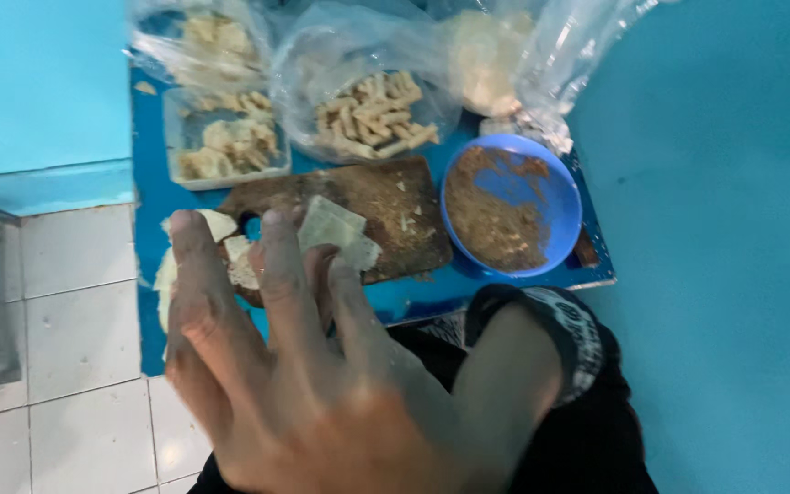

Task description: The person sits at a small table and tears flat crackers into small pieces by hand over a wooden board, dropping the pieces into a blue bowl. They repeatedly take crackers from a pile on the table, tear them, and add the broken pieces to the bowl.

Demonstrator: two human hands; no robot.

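One hand (322, 393) fills the lower middle of the view, close to the camera, with a dark sleeve cuff (560, 329) at its wrist. Which hand it is I cannot tell for sure; from the thumb side it looks like the right one. Its fingers (281, 274) are spread wide and straight and hold nothing. The fingertips lie over the near edge of the wooden cutting board (386, 206), where pale flat dough pieces (336, 229) lie. Whether the fingertips touch these pieces I cannot tell, because the hand is blurred and nearer to the camera.

The cutting board lies on a blue tabletop (413, 295). More pale pieces (168, 274) lie at the left of the board, at the left edge of the tabletop. Just right of the board stands a blue bowl (567, 197) with brown crumbs inside; it touches the board or nearly so. Behind the board are a clear plastic bag of pale sticks (372, 114), a clear rectangular container (226, 142) with pale chunks, and two more plastic bags (496, 55).

The tabletop is narrow and crowded; only a thin blue strip is free along its near edge, in front of the board. Left of the tabletop is a white tiled floor (75, 311).
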